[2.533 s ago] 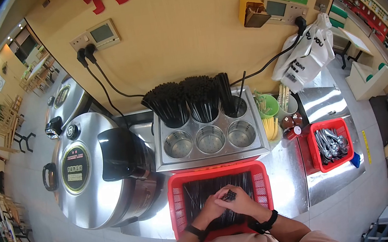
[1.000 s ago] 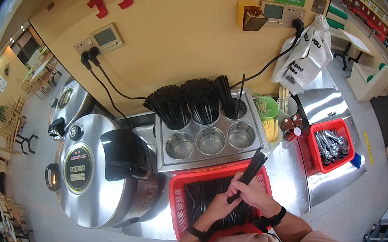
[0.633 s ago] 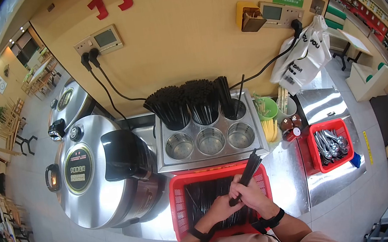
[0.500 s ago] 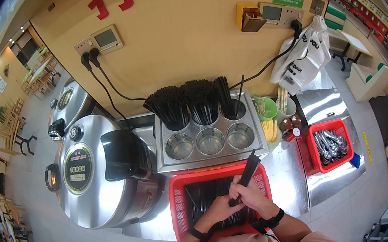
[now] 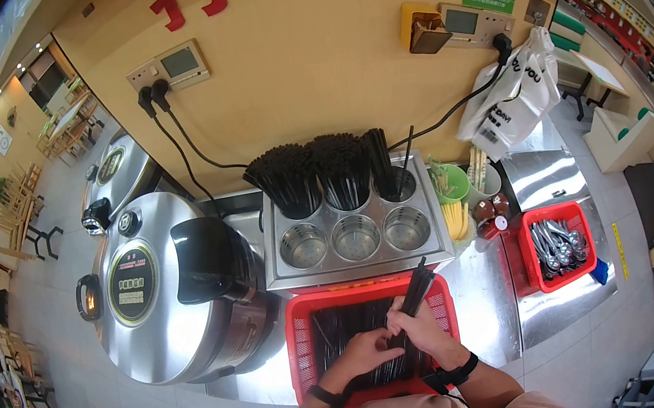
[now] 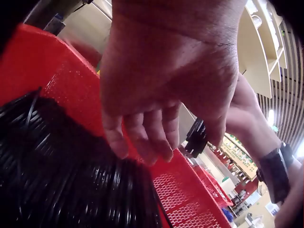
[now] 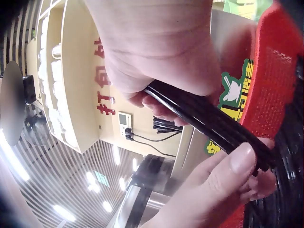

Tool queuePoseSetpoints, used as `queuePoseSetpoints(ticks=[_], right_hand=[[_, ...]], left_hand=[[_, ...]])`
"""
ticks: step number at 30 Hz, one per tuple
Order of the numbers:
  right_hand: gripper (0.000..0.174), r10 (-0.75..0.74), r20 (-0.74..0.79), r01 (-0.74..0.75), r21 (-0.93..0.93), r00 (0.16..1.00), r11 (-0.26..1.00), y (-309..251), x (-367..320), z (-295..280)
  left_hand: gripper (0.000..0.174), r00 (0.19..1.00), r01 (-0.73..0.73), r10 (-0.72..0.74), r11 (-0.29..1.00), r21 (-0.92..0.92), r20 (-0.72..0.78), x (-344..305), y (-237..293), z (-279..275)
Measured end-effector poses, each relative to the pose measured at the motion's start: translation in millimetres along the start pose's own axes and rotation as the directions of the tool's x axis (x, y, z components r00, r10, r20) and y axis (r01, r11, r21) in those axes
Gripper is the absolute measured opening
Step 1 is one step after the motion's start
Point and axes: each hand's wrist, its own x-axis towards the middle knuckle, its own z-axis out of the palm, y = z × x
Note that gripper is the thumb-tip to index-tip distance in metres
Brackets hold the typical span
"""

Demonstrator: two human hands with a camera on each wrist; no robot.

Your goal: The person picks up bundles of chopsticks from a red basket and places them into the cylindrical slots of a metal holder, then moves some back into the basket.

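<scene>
My right hand [image 5: 416, 326] grips a bundle of black chopsticks [image 7: 199, 116] over the red basket, their upper ends slanting up and to the right. At the lower end, my left hand [image 5: 367, 354] has its thumb and fingers spread apart around the bundle. In the left wrist view the left fingers [image 6: 147, 133] hang loosely bent, and the bundle's end shows between them and the thumb. The right wrist view has the left thumb [image 7: 232, 166] overlapping the chopsticks near their ends. More black chopsticks [image 6: 71, 171] lie in the red basket [image 5: 302, 347] below both hands.
Behind the basket stands a steel holder [image 5: 282, 272] with six-cup layout, its back cups filled with black chopsticks [image 5: 280, 177]. A large steel cooker [image 5: 167, 307] is at left. To the right are a red basket of spoons [image 5: 559, 243], sauce jars [image 5: 493, 207] and a green cup [image 5: 449, 179].
Both hands have come up from low in the basket with the bundle, which now tilts up to the right. Most recently the left hand's thumb and fingers have parted at the bundle's lower end.
</scene>
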Motion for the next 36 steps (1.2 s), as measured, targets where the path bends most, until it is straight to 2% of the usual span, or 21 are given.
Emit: queuePoseSetpoints(ticks=[3, 6, 7, 12, 18, 20, 25, 27, 28, 30, 34, 36], right_hand=[[0.016, -0.017, -0.016, 0.016, -0.047, 1.000, 0.999, -1.7, 1.2, -4.6], [0.017, 0.011, -0.073, -0.011, 0.000, 0.997, 1.000, -1.8, 1.8, -10.3], [0.017, 0.009, -0.078, -0.006, 0.037, 0.997, 0.999, -0.5, 2.4, -13.1], [0.018, 0.014, -0.102, -0.003, 0.108, 0.995, 0.994, 0.1, 2.6, -19.4], [0.019, 0.021, -0.128, -0.011, 0.079, 0.992, 0.997, -3.1, 1.6, -16.6], [0.018, 0.002, -0.113, -0.002, 0.004, 0.994, 1.000, -0.7, 2.0, -17.3], [0.016, 0.012, -0.122, -0.017, -0.037, 0.992, 0.999, 3.1, 2.3, -18.9], [0.015, 0.008, -0.116, -0.015, -0.061, 0.993, 0.998, 3.4, 2.4, -19.3], [0.015, 0.006, -0.119, -0.016, -0.084, 0.993, 0.996, 2.6, 2.0, -18.8], [0.014, 0.004, -0.122, -0.017, -0.106, 0.993, 0.994, 1.9, 1.7, -18.5], [0.015, -0.003, -0.124, -0.025, -0.221, 0.992, 0.975, 1.2, 0.9, -17.9], [0.016, -0.009, -0.125, -0.026, -0.274, 0.992, 0.961, 0.9, 0.6, -17.8]], left_hand=[[0.048, 1.000, 0.003, -0.003, 0.999, -0.038, -0.023, -1.2, -19.0, 4.6], [0.044, 0.997, 0.066, -0.067, 0.996, -0.054, -0.026, -3.0, -29.4, 1.4], [0.041, 0.994, 0.081, -0.084, 0.996, -0.037, -0.072, -3.7, -31.4, -0.6], [0.031, 0.980, 0.121, -0.118, 0.993, 0.011, -0.163, -4.2, -34.3, -13.4], [0.028, 0.976, 0.138, -0.132, 0.990, 0.027, -0.173, -4.0, -31.9, -16.1], [0.028, 0.979, 0.128, -0.124, 0.992, 0.020, -0.162, -3.3, -38.0, -11.3], [0.027, 0.983, 0.091, -0.086, 0.996, 0.025, -0.162, -3.7, -40.5, -5.0], [0.028, 0.985, 0.127, -0.108, 0.981, 0.145, -0.135, -3.3, -39.4, -6.2], [0.028, 0.985, 0.127, -0.108, 0.981, 0.145, -0.135, -3.0, -41.2, -5.4], [0.029, 0.980, 0.116, -0.114, 0.993, 0.000, -0.163, -2.3, -44.7, -3.7], [0.031, 0.967, 0.101, -0.106, 0.994, -0.033, -0.230, -0.8, -42.2, -6.3], [0.032, 0.963, 0.164, -0.172, 0.985, -0.052, -0.208, -1.0, -38.1, -9.9]])
